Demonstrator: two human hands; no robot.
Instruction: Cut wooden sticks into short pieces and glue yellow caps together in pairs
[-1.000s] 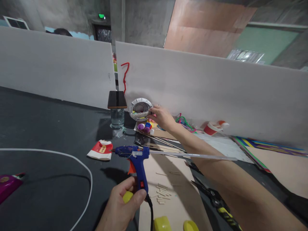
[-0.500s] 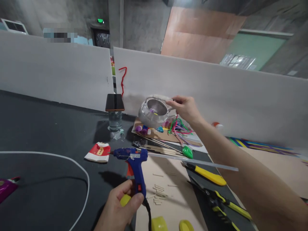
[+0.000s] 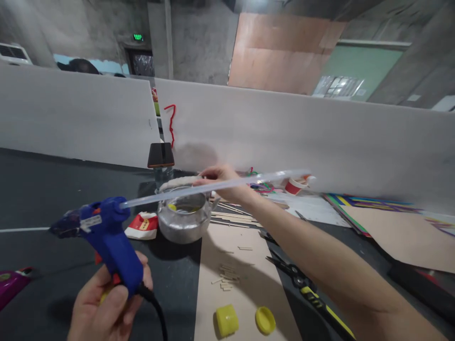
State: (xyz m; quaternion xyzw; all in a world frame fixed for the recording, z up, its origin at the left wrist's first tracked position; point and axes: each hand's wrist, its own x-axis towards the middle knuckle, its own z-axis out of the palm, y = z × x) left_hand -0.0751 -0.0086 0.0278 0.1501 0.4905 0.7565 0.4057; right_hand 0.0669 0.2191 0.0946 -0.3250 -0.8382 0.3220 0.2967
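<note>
My left hand (image 3: 103, 310) is wrapped around the handle of a blue hot glue gun (image 3: 117, 258), whose nozzle points left. A long clear glue stick (image 3: 199, 189) sticks out of its back and crosses in front of my right arm. Something small and yellow (image 3: 104, 296) shows between the left fingers, mostly hidden. With my right hand (image 3: 225, 180) I grip the pale wrapped handle of a small silver kettle (image 3: 183, 227). Yellow bits show inside its open top. The kettle is low over the dark table beside a red and white paper piece (image 3: 143, 226); whether it touches the table I cannot tell.
Short sticks (image 3: 227, 277) lie on a beige board (image 3: 209, 308), with a yellow tub (image 3: 226, 320) and yellow lid (image 3: 265, 320). Black-yellow pliers (image 3: 302, 286) lie to the right. Behind stand a phone (image 3: 161, 155) on a glass, a paper cup (image 3: 295, 186) and a white partition (image 3: 284, 128).
My right hand has brought the kettle down, left and nearer to me. The glue gun in my left hand has moved left and closer, its stick now tilted upward to the right.
</note>
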